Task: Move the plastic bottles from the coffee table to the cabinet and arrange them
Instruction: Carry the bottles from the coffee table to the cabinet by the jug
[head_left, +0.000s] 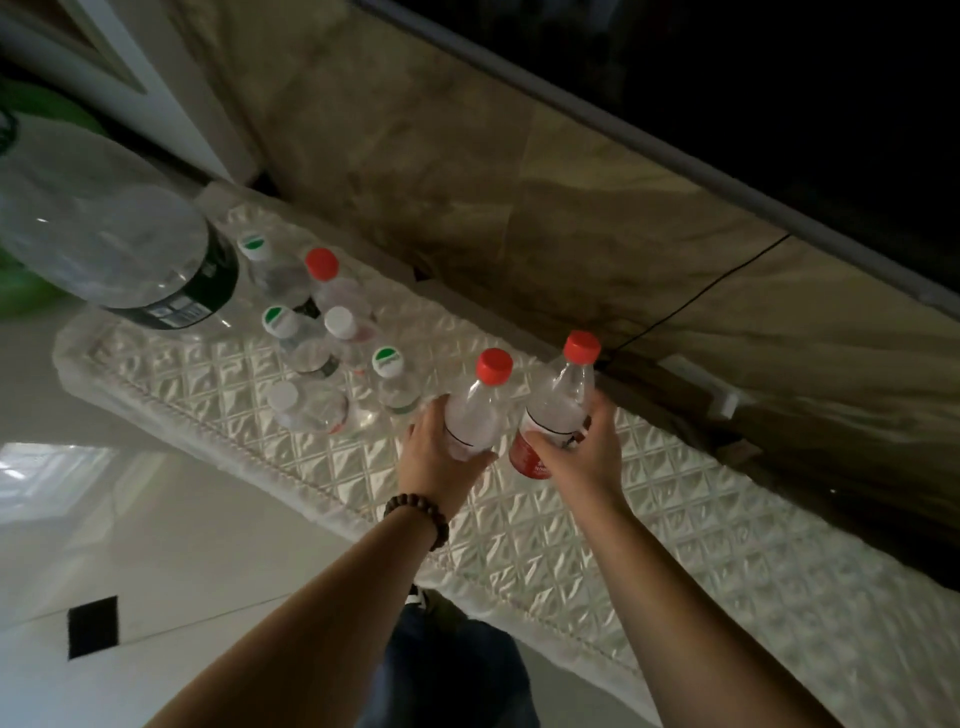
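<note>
Head view shows 2 bare hands over a long cabinet top (597, 525) with a bumpy white cover. Left hand (441, 457) is wrapped around the middle of a clear bottle with a red cap (475, 410). Right hand (584, 452) is wrapped around another clear bottle with a red label (558, 410), just beside the first at its 3 o'clock. Both bottles stand almost straight up, and it is hard to tell if their bottoms touch the cover yet. At about 10 o'clock from the hands stands a group of 6 small bottles (317, 332) with white, green-and-white and red caps, close together in 2 rows. At 10 o'clock, farther off, a big clear jug (104, 234) lies close to the camera and looks blurry. A beaded bracelet (421, 519) sits on the left wrist. These bottles look empty, so they are likely very light and easy to tip. Their thin sides would bend in if squeezed hard. I think the best place to hold is the middle of the body, with a soft grip. The smooth plastic may slip, and the bumpy cover could make a bottle wobble when set down.
</note>
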